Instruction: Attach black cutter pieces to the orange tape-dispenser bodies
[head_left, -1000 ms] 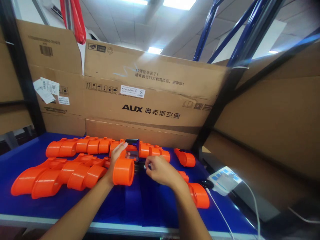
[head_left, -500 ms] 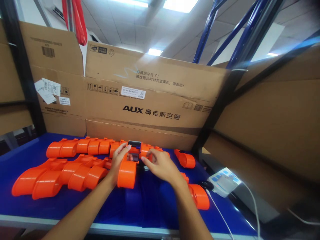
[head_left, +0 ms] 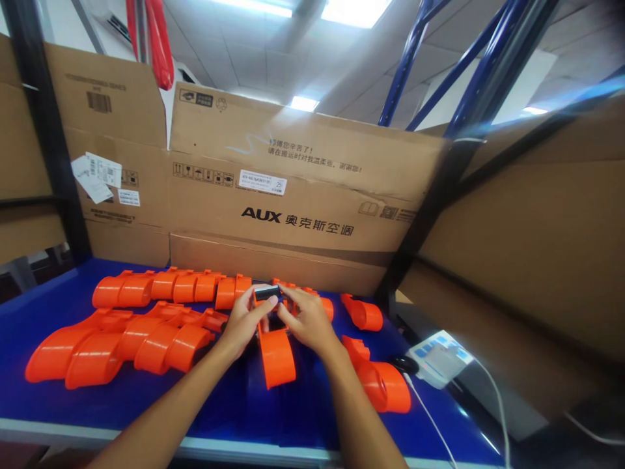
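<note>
Near the middle of the blue table, my left hand is wrapped round an orange part whose broad curved end hangs down below the fingers. A small black piece lies across the top of this part, between my two hands. My right hand presses its fingers against the right side of the same part and the black piece. Its fingertips are partly hidden. Behind and to the left stand two rows of similar orange parts.
More orange parts rest to the right of my forearms, with another behind them. A white power strip with cables and a black plug sits at the right edge. Cardboard panels wall the back.
The orange part has tilted and shifted right, with my left hand. My right hand has closed in on it, and the two hands are now nearer each other.
</note>
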`<move>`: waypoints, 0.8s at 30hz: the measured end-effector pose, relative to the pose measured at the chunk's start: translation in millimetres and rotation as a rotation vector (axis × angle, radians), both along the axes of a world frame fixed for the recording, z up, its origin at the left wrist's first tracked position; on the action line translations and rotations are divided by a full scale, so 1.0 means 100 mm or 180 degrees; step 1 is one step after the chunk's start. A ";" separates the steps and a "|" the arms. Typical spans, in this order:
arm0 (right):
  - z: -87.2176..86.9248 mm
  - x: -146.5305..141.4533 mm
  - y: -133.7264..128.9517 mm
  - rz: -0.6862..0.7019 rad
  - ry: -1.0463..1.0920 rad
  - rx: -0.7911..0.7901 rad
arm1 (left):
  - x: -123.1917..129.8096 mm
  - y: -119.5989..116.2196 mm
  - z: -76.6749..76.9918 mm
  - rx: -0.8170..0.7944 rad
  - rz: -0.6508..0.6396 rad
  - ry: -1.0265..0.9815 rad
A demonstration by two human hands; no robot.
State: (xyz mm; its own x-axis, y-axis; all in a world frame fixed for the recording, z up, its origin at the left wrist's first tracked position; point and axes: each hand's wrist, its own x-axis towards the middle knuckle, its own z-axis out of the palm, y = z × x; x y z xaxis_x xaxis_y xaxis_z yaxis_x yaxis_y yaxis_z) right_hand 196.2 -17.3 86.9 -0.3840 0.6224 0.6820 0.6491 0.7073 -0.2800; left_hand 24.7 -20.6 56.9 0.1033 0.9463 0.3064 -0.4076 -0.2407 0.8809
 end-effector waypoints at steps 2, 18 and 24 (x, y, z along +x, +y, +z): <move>-0.04 0.00 0.01 -0.0002 0.0057 0.0092 | -0.01 -0.01 0.01 0.0072 0.0036 0.0017; -0.05 0.00 -0.06 -0.0086 -0.0156 0.0269 | -0.07 0.02 0.05 0.0076 -0.0082 0.0017; 0.07 0.04 -0.15 0.0039 -0.0403 0.0348 | -0.05 0.00 0.05 -0.0208 -0.0195 -0.0289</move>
